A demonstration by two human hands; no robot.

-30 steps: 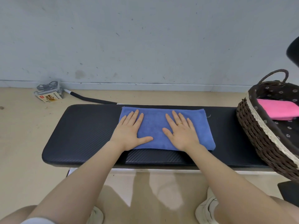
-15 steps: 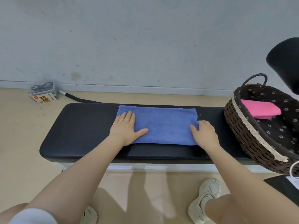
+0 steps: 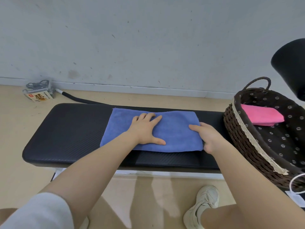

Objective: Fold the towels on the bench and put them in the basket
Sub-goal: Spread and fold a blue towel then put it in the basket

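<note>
1. My left hand [image 3: 145,129] lies flat on the blue towel [image 3: 173,129], palm down, fingers straight and spread a little, thumb stretched out toward my right.
2. My right hand [image 3: 208,138] is at the towel's right end. Its forefinger lies on top of the cloth and the other fingers curl around the edge, so it grips that end.
3. The blue towel is a folded rectangle on the black bench [image 3: 74,129]. It runs from just left of my left hand across to my right hand, with its near long edge close to the bench's front.
4. Under my left palm the cloth looks smooth. Its far edge rises slightly between my two hands.
5. Just to the right of my right hand stands the wicker basket [image 3: 239,138], with a dark flowered lining and a pale lace trim along its rim. I cannot tell whether it rests on the bench's end or beside it.
6. Inside the basket, beyond my right hand and further right, a pink towel [image 3: 262,117] lies folded on the lining.
7. Far to the left of my left hand, on the floor by the wall, sits a small printed box [image 3: 40,96].
8. Below my right forearm, my pale shoe [image 3: 203,207] stands on the floor.
</note>
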